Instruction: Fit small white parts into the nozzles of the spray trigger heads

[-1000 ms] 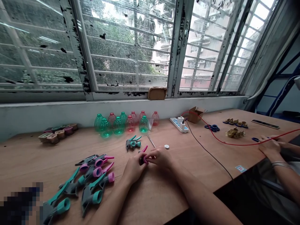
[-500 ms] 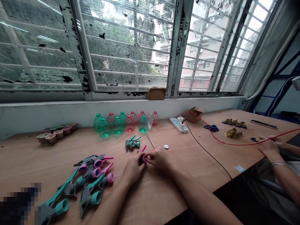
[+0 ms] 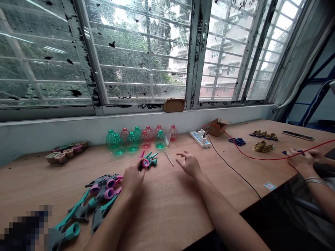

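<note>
My left hand (image 3: 134, 175) has its fingers round a dark and pink trigger spray head (image 3: 145, 163), its pink collar facing me. It is right beside a small group of teal and grey spray heads (image 3: 153, 161), partly overlapping them in view. My right hand (image 3: 190, 164) is over the table with fingers spread and nothing between them. A thin metal rod (image 3: 169, 158) lies just left of its fingertips. By my left forearm, a pile of grey spray heads with pink and teal parts (image 3: 101, 188) lies on the table, partly hidden by the arm.
Green and pink clear bottles (image 3: 133, 143) stand along the wall. Patterned blocks (image 3: 66, 153) lie at the back left. A power strip (image 3: 200, 139) with red and black cords is at the back right, near blue-handled scissors (image 3: 237, 141). Another person's hands (image 3: 300, 158) work at the far right.
My left hand has carried the pink spray head left and away from me, to the small teal group. My right hand has let go and moved right, fingers spreading. The white disc is out of sight.
</note>
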`<state>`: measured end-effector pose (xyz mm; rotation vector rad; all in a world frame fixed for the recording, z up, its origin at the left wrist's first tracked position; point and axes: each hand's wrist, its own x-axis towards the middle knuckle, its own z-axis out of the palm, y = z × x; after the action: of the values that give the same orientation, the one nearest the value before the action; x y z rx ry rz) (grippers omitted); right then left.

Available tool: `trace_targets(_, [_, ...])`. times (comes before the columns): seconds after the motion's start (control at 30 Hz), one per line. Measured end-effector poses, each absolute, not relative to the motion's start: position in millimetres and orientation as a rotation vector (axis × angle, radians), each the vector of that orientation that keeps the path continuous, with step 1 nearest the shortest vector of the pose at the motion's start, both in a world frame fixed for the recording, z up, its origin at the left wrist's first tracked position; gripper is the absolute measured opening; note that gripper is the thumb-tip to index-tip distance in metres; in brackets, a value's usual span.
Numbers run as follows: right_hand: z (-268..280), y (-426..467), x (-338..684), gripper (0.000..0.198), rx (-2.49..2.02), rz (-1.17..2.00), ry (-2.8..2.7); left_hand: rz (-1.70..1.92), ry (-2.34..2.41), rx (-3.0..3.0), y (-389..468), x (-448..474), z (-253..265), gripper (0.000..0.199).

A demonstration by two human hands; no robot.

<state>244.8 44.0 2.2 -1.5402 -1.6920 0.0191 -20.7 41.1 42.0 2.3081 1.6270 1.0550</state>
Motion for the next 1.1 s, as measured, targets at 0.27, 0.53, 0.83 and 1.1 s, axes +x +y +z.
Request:
trace_targets(0.27, [-24.5,62.7,282.4,0.065,-1.911,0.259,-1.702,0.714,1.712,2.384,92.6,-44.6,51.2,0.035])
trace_targets(0.53, [-30.2,69.2,286.1,0.034,-1.944,0.254,-1.694,0.648,1.634,2.393,92.1,-62.1,65.3,0.043])
trace_targets(0.83, [-30.7,66.9,287.2,0.030,-1.970,0.233,-1.676,0.094,1.605,2.349,63.9,-113.7,113.5,0.048])
trace_targets(1.1, [-26.7,65.4,284.9,0.019,-1.953,0.224,-1.679,-0.086,1.555,2.391,59.2,-135.5,114.7,0.043])
